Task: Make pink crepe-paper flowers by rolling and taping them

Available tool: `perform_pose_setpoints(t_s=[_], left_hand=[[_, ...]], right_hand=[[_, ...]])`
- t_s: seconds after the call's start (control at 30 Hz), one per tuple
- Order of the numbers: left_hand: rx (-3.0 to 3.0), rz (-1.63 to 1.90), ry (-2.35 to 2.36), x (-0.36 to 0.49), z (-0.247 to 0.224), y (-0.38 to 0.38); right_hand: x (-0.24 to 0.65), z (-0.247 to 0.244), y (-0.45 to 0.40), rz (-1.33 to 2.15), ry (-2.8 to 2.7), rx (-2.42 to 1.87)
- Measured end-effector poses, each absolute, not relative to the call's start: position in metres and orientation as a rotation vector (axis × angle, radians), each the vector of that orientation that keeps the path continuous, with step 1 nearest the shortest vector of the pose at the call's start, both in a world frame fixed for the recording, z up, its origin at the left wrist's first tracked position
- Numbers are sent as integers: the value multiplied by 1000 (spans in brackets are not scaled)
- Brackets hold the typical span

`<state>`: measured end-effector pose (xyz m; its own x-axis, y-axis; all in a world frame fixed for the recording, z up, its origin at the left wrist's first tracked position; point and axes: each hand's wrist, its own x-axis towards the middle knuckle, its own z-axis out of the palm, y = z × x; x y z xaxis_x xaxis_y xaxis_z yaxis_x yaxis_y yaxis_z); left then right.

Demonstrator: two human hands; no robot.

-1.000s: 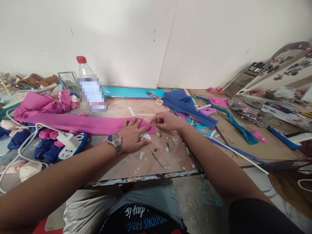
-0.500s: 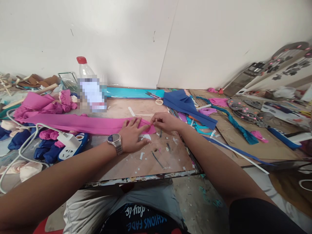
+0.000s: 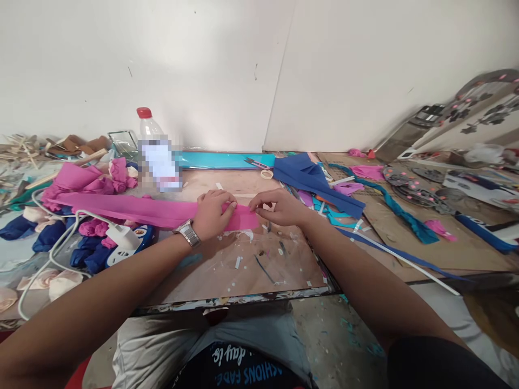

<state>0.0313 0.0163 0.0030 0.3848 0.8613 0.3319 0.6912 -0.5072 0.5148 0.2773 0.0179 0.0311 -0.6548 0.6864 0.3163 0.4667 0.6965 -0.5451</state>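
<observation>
A long pink strip (image 3: 162, 209), thin like crepe paper or cloth, lies across the worktop from the left pile to just in front of me. My left hand (image 3: 211, 215), with a watch at its wrist, is on the strip near its right end, thumb and forefinger pinched together on the upper edge. At the right end's top corner, my right hand (image 3: 279, 207) grips the strip between thumb and curled fingers. Between the two hands the pink lies fairly flat. Small snips and scratches mark the board below it.
Crumpled pink pieces (image 3: 79, 181), a white cable and a power strip (image 3: 138, 243) crowd the left. Behind stand a red-capped bottle (image 3: 149, 125), thread snips (image 3: 256, 163) and a tape ring (image 3: 266, 174). Blue fabric (image 3: 304, 175) and a white stick (image 3: 405, 265) lie right.
My left hand has gone from lying flat with fingers spread to pinching the strip's upper edge. My right hand still grips the end, which now looks more opened out.
</observation>
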Motion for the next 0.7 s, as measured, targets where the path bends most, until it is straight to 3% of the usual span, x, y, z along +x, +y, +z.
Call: perform_pose_setpoints(t_s=[0.3,0.7], left_hand=[[2356,940,1360,33,0,14],[2277,1088,1281,38,-7,7]], right_hand=[[266,20,14,715,-2198,-1018],[256,10,11,459,-2206,-944]])
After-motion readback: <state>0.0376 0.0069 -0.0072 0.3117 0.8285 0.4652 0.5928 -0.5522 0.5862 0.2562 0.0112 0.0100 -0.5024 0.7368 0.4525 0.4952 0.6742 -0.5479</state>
